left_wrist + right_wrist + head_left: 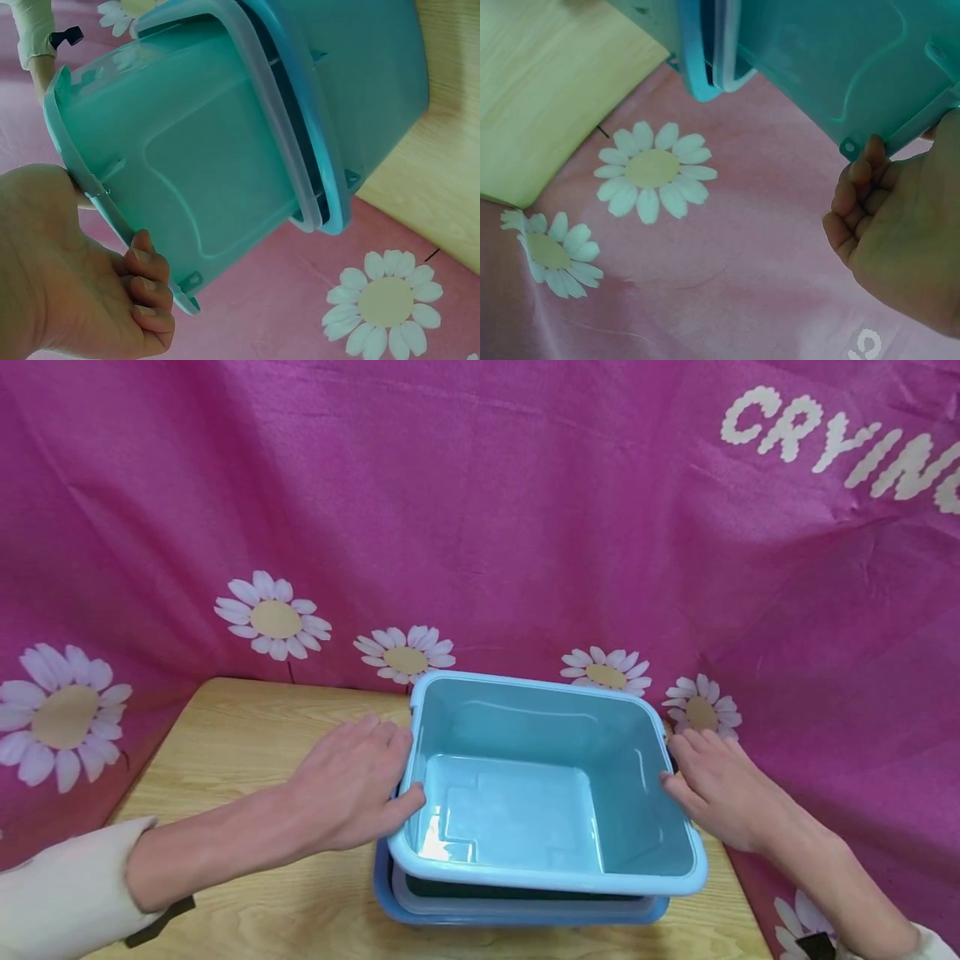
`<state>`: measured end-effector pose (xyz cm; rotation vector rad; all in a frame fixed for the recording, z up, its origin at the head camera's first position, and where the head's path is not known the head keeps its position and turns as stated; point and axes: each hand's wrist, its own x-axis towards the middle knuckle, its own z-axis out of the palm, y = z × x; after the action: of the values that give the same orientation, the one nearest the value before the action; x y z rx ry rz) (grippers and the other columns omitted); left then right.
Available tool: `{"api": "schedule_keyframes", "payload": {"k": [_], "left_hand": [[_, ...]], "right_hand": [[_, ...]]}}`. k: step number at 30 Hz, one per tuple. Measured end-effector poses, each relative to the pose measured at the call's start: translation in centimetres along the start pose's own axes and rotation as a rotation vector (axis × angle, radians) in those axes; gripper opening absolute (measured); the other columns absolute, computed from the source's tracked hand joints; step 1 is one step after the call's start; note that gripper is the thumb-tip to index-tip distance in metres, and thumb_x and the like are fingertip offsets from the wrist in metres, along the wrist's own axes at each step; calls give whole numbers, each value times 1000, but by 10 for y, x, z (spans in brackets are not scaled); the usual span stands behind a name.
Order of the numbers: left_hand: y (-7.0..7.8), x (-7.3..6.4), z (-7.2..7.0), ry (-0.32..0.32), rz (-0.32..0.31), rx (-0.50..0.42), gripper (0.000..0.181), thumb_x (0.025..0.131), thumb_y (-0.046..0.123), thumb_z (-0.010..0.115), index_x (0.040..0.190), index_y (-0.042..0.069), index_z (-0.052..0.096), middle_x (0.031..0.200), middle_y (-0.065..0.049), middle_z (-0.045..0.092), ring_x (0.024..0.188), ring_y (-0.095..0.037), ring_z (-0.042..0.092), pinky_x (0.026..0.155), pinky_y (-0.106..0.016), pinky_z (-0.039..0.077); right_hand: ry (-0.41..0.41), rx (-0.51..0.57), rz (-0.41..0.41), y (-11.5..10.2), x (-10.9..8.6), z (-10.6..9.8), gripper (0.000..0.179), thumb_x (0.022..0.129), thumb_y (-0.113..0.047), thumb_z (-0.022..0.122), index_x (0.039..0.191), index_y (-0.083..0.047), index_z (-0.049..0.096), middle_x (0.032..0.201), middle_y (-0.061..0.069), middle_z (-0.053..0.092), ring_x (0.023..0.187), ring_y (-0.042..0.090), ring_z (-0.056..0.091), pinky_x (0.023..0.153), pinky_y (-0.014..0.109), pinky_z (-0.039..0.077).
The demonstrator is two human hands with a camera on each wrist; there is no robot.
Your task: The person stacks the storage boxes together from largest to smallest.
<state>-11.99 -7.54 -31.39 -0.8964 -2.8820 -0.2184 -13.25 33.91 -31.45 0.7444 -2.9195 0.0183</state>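
Observation:
A light blue plastic storage bin (517, 810), open at the top with nothing inside, is held at its two short sides. My left hand (352, 781) grips its left rim, thumb over the edge and fingers curled beneath, as the left wrist view shows. On the opposite rim my right hand (723, 785) grips likewise, with the thumb on top. Below it is a nested stack: a bin with a pale rim (277, 112) sits inside a darker blue bin (360, 75). The held bin's lower part is still inside the stack, its rim raised well above theirs and slightly tilted.
The stack stands on a wooden table (247, 735), towards its right side. A pink cloth (487, 527) with white daisies and lettering hangs behind the table and along both sides. The table's right edge lies close to the stack.

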Motion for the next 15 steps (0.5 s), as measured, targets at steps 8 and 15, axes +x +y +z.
{"api": "schedule_keyframes", "payload": {"k": [8, 15], "left_hand": [[-2, 0, 9, -5, 2, -15, 35, 86, 37, 64, 99, 4, 58, 76, -1, 47, 70, -16, 43, 62, -31, 39], [-3, -1, 17, 0, 3, -26, 34, 88, 36, 62, 97, 3, 58, 75, -1, 46, 70, -17, 43, 62, -31, 38]], "right_hand": [[-13, 17, 27, -1, -1, 12, 12, 91, -21, 57, 90, -13, 49, 80, -4, 39, 79, 17, 39, 73, 38, 31], [-2, 14, 14, 0, -1, 22, 12, 91, -20, 56, 86, -15, 47, 79, -5, 38, 78, 17, 37, 73, 37, 30]]}}
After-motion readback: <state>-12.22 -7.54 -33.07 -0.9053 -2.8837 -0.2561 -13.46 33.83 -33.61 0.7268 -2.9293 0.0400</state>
